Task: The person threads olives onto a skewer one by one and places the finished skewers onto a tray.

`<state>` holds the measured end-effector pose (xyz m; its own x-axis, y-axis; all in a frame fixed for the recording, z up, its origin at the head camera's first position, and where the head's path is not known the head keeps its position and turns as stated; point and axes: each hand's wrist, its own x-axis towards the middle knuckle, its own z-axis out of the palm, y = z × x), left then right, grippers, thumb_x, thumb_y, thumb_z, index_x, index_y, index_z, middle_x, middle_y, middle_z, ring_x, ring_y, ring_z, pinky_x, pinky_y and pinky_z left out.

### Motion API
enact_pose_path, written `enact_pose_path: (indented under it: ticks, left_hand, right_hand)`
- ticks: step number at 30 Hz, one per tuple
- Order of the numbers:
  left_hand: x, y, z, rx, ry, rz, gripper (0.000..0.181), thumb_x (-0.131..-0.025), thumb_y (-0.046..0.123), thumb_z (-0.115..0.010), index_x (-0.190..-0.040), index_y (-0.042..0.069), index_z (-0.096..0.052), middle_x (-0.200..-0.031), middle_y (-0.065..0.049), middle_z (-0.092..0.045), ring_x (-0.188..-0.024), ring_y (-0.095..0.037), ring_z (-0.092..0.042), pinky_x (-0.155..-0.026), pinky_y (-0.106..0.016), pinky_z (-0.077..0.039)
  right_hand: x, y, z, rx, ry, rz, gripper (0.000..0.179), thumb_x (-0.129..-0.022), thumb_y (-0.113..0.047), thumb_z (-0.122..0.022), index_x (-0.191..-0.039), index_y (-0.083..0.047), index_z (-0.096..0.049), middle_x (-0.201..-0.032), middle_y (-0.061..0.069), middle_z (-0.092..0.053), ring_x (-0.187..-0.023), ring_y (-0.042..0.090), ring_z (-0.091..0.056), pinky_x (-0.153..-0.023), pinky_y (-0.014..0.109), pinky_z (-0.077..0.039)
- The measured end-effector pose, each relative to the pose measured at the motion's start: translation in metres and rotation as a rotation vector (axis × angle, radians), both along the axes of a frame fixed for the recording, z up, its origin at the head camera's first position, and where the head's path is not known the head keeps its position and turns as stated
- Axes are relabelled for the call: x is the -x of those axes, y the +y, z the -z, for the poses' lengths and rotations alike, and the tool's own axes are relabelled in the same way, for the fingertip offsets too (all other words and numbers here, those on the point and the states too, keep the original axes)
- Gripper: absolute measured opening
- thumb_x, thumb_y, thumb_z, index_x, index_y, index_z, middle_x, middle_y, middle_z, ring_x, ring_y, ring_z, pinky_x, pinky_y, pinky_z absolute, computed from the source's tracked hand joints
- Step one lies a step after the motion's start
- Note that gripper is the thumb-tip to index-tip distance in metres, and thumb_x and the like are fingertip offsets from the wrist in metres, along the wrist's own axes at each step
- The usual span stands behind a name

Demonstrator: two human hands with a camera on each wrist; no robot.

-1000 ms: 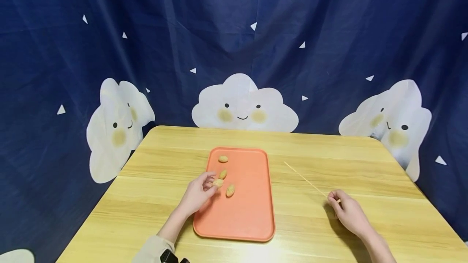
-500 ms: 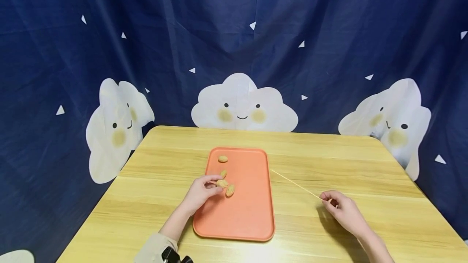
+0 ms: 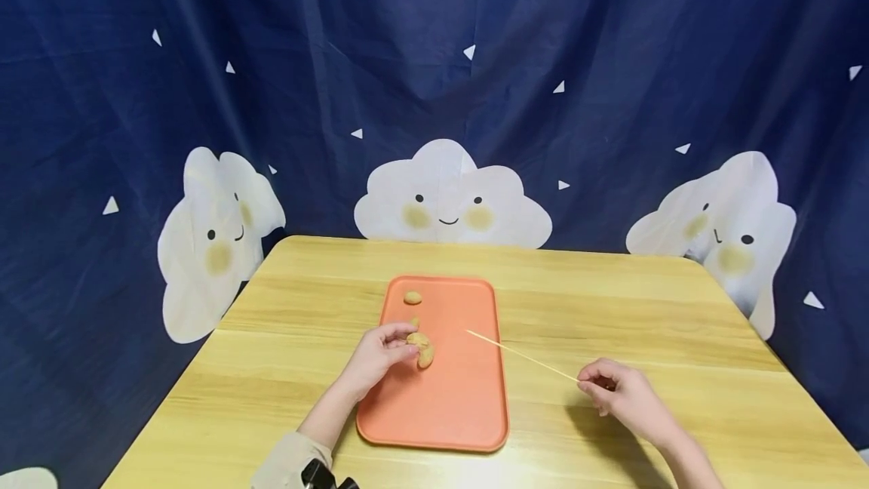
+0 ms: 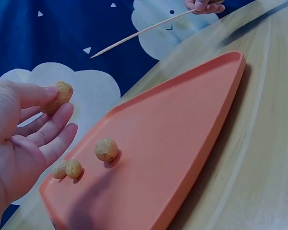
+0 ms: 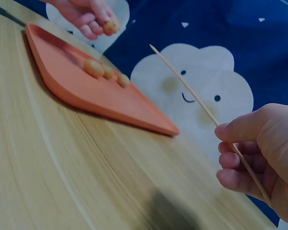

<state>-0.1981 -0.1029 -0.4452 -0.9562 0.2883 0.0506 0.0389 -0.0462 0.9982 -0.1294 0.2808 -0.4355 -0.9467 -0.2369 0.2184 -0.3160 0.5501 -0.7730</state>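
My left hand (image 3: 379, 357) pinches a wrinkled golden-brown ball (image 4: 62, 96) between thumb and fingers, above the left side of an orange tray (image 3: 462, 398). Three similar balls lie on the tray: one larger ball (image 4: 106, 150) and two smaller-looking ones, a near ball (image 4: 74, 169) and a ball (image 4: 59, 170) beside it. On the right, my right hand (image 3: 624, 395) holds a thin bamboo skewer (image 3: 523, 355) near its rear end. The skewer's pointed tip reaches over the tray toward the held ball, apart from it. In the right wrist view, the skewer's rear crosses under the curled fingers.
The tray stands on a light wooden table (image 3: 584, 308), its raised rim (image 3: 502, 368) running all round. Behind the table hangs a dark blue curtain (image 3: 312, 96) with white clouds. A dark device (image 3: 317, 474) sits at my left wrist.
My right hand has moved left, bringing the skewer from over the table to over the tray. My left hand has shifted slightly right with the ball it pinches.
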Motion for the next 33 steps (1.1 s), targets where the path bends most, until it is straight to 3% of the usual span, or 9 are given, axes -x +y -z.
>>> enact_pose_path:
  ticks: [3,7,11,15,19,26,33]
  left_hand:
    - [-0.001,0.003,-0.001,-0.033,-0.013,0.006,0.04,-0.08,-0.006,-0.063,-0.114,-0.02,-0.048,-0.117,-0.027,-0.054,-0.084,-0.01,-0.061,-0.074,-0.023,-0.053]
    - [-0.002,0.005,-0.003,-0.041,-0.023,-0.006,0.034,-0.082,-0.005,-0.063,-0.111,-0.017,-0.049,-0.104,-0.015,-0.058,-0.084,-0.016,-0.062,-0.078,-0.033,-0.054]
    - [-0.003,0.007,-0.005,-0.051,-0.028,-0.005,0.032,-0.083,-0.005,-0.063,-0.11,-0.016,-0.05,-0.095,-0.009,-0.059,-0.086,-0.023,-0.062,-0.082,-0.045,-0.052]
    - [-0.004,0.007,-0.006,-0.035,-0.021,-0.009,0.034,-0.083,-0.004,-0.063,-0.111,-0.017,-0.05,-0.093,-0.007,-0.061,-0.085,-0.021,-0.062,-0.082,-0.047,-0.051]
    - [-0.004,0.008,-0.007,-0.008,-0.011,-0.016,0.032,-0.083,-0.003,-0.064,-0.11,-0.015,-0.052,-0.093,-0.007,-0.062,-0.084,-0.018,-0.062,-0.082,-0.046,-0.051]
    - [-0.007,0.007,-0.011,0.057,0.02,-0.045,0.029,-0.081,-0.001,-0.067,-0.105,-0.011,-0.056,-0.088,-0.005,-0.062,-0.08,-0.013,-0.058,-0.071,-0.026,-0.051]
    - [-0.006,0.007,-0.009,0.086,0.023,-0.043,0.028,-0.082,0.003,-0.068,-0.105,-0.009,-0.058,-0.092,-0.007,-0.064,-0.083,-0.014,-0.057,-0.075,-0.03,-0.05]
  right_hand:
    - [-0.001,-0.006,0.0,-0.028,0.043,-0.009,0.005,-0.084,-0.006,-0.067,-0.086,-0.01,-0.065,-0.068,-0.005,-0.053,-0.054,0.004,-0.046,-0.043,0.023,-0.044]
    - [-0.001,-0.015,0.0,-0.029,0.114,-0.034,0.008,-0.081,-0.005,-0.069,-0.084,-0.013,-0.067,-0.071,-0.008,-0.056,-0.056,0.004,-0.044,-0.044,0.021,-0.04]
    - [-0.003,-0.021,-0.002,-0.001,0.129,-0.078,0.008,-0.081,-0.004,-0.069,-0.083,-0.012,-0.067,-0.073,-0.008,-0.057,-0.055,0.003,-0.044,-0.043,0.021,-0.039]
    - [-0.004,-0.027,-0.004,0.013,0.127,-0.109,0.005,-0.082,-0.005,-0.068,-0.082,-0.01,-0.068,-0.073,-0.01,-0.058,-0.055,0.003,-0.044,-0.043,0.021,-0.039]
    - [-0.003,-0.031,-0.006,0.018,0.127,-0.121,0.005,-0.082,-0.005,-0.068,-0.082,-0.01,-0.068,-0.073,-0.009,-0.058,-0.055,0.002,-0.043,-0.043,0.021,-0.039]
    - [-0.001,-0.031,-0.003,0.033,0.117,-0.128,0.005,-0.081,-0.003,-0.068,-0.082,-0.009,-0.067,-0.073,-0.009,-0.057,-0.056,0.003,-0.044,-0.043,0.021,-0.04]
    - [0.0,-0.029,-0.001,0.024,0.125,-0.124,0.006,-0.081,-0.003,-0.068,-0.082,-0.009,-0.067,-0.071,-0.011,-0.056,-0.056,0.003,-0.044,-0.044,0.021,-0.04]
